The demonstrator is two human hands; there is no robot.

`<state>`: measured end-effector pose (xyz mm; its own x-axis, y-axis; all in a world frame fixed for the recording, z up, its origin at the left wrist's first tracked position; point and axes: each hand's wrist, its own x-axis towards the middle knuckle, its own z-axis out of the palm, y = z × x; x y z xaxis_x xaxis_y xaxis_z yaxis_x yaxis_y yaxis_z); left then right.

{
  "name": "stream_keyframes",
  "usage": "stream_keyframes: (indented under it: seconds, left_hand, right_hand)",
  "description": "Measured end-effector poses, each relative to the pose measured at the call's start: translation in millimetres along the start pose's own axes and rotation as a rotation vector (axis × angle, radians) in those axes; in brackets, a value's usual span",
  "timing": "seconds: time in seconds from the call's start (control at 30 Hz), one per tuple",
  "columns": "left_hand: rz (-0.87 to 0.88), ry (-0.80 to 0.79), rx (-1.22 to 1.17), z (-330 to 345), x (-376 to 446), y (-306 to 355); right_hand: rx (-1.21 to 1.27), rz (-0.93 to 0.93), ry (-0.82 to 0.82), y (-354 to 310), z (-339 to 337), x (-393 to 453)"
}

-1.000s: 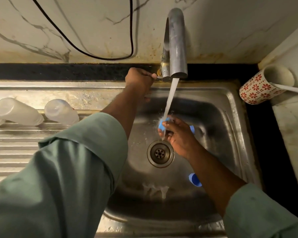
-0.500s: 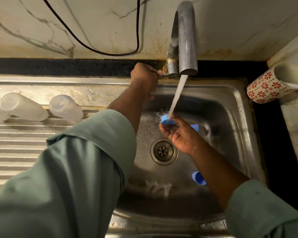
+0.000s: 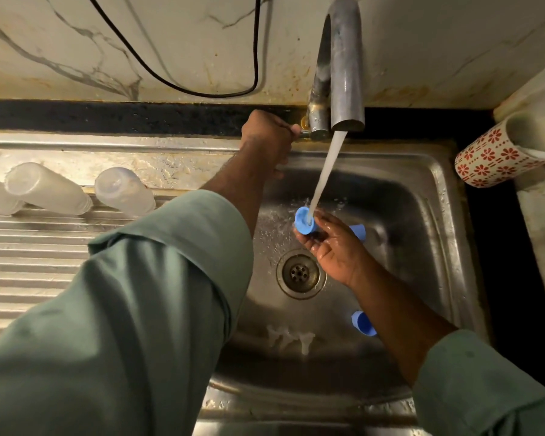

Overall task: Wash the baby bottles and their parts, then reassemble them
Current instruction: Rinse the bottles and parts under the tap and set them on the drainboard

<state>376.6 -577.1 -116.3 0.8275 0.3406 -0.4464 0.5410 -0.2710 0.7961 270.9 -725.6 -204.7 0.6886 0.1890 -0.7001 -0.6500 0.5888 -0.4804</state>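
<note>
The left hand [image 3: 266, 133] is clenched around the small metal tap handle [image 3: 299, 131] at the base of the steel faucet [image 3: 342, 70], at the far edge of the stainless steel sink [image 3: 447, 234]. The right hand [image 3: 331, 247] grasps a small blue plastic bottle cap [image 3: 304, 220] with its open side up under the stream of water [image 3: 326, 171], above the round drain [image 3: 300, 273]. Another blue cap [image 3: 358, 231] lies just behind that hand, and a third blue cap [image 3: 363, 324] lies on the sink floor near the right forearm. Clear plastic baby bottles [image 3: 49, 188] lie on the ribbed draining board [image 3: 29, 262] to the left.
</note>
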Motion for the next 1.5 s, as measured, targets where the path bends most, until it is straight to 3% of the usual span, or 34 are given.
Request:
stream_keyframes:
  seconds: [0.13, 0.23, 0.37, 0.53, 0.67, 0.8, 0.9, 1.1, 1.2, 1.27, 1.4, 1.5]
  left_hand:
    - [0.010, 0.002, 0.005, 0, 1, -2]
    - [0.002, 0.003, 0.009, 1, 1, -2]
    - [-0.014, 0.003, 0.005, 0, 3, -1]
    - [-0.022, 0.004, -0.001, 0, 5, -1]
    - [-0.025, 0.008, -0.004, 1, 5, -2]
    - [-0.009, 0.007, 0.031, 0, 6, -2]
    - [-0.009, -0.003, 0.032, -2, 7, -1]
    - [-0.002, -0.001, 0.040, 0, 8, -2]
    - [-0.001, -0.005, 0.032, -1, 10, -3]
    - [0.003, 0.000, 0.032, 0, 12, -4]
    - [0.013, 0.003, 0.053, -1, 13, -3]
    - [0.008, 0.005, 0.052, -1, 11, -2]
  right_hand:
    - [-0.006, 0.140, -0.059, 3, -8, 2]
    - [-0.148, 0.167, -0.075, 2, -10, 2]
    - [-0.214, -0.001, -0.082, 7, -9, 3]
    - [-0.889, -0.278, -0.051, 6, -12, 4]
    - [-0.976, -0.322, -0.099, 3, -14, 8]
    - [-0.969, -0.398, -0.026, 4, -12, 10]
    - [-0.831, -0.278, -0.033, 0, -5, 13]
    - [-0.561, 0.226, 0.085, -13, 11, 16]
    - [-0.441, 0.270, 0.147, -16, 13, 18]
    - [-0.481, 0.159, 0.111, -13, 14, 17]
    - [-1.177, -0.482, -0.008, -5, -4, 13]
    - [-1.399, -0.726, -0.093, 0, -17, 12]
